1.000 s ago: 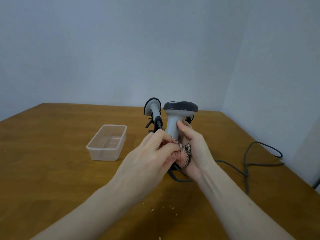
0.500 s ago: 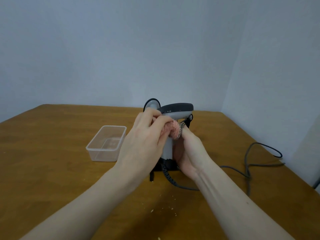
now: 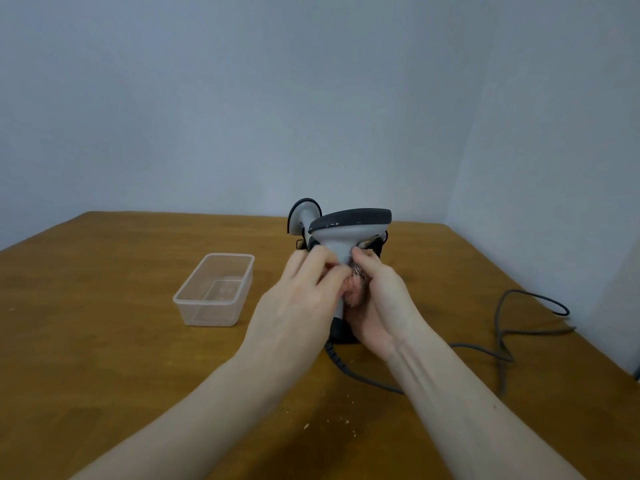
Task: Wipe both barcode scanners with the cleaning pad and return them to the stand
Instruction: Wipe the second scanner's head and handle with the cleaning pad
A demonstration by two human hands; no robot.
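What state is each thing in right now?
Near scanner: upright, handle gripped.
Far scanner: standing behind, untouched.
Cleaning pad: pressed on the near scanner's handle.
Left hand: fingers on the pad.
Right hand: wrapped around the handle.
Plastic container: open, empty.
Cable: loose on the table.

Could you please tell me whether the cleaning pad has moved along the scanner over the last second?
Yes: the cleaning pad rose to the scanner head, then returned down its handle.

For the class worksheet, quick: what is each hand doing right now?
Left hand: closed on the pink cleaning pad, pressing it to the scanner's handle.
Right hand: closed around the handle of the near barcode scanner.
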